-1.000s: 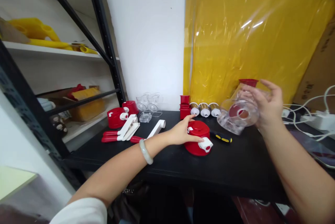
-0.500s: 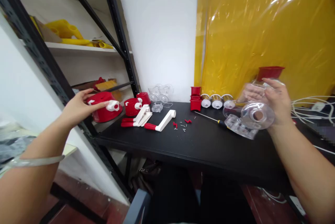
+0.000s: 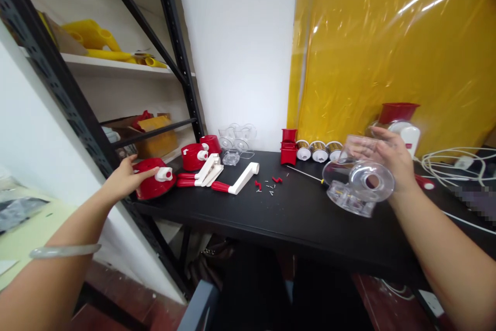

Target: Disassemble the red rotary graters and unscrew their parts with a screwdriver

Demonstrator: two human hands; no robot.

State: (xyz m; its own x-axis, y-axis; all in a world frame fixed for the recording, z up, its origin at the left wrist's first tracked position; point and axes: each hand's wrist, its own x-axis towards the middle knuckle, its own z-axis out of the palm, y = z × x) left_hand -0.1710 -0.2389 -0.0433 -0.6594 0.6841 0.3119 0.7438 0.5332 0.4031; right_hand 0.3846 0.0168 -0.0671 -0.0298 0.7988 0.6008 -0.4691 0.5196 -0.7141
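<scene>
My left hand (image 3: 123, 181) grips a round red plastic base (image 3: 151, 190) with a white knob, low at the table's left end; whether it touches the tabletop I cannot tell. My right hand (image 3: 397, 161) is wrapped round a clear plastic housing (image 3: 349, 166) with a round ring opening, lifted above the right side of the table. Two more red bases (image 3: 192, 157) stand behind the left one. Next to them lie white crank handles (image 3: 243, 180) with red grips. A screwdriver (image 3: 306, 174) lies partly behind the clear housing.
The black table (image 3: 248, 217) holds red clips (image 3: 277, 179) and several small screws (image 3: 271, 192). Along the wall are clear housings (image 3: 237, 137), red hoppers (image 3: 289, 153) and metal drums (image 3: 319, 151). White cables (image 3: 461, 158) lie at right; a black-framed shelf (image 3: 176, 26) rises at left.
My left hand has brought the red base down and slightly left. My right hand has moved left and down with the clear housing, uncovering a white part with a red hopper behind it.
</scene>
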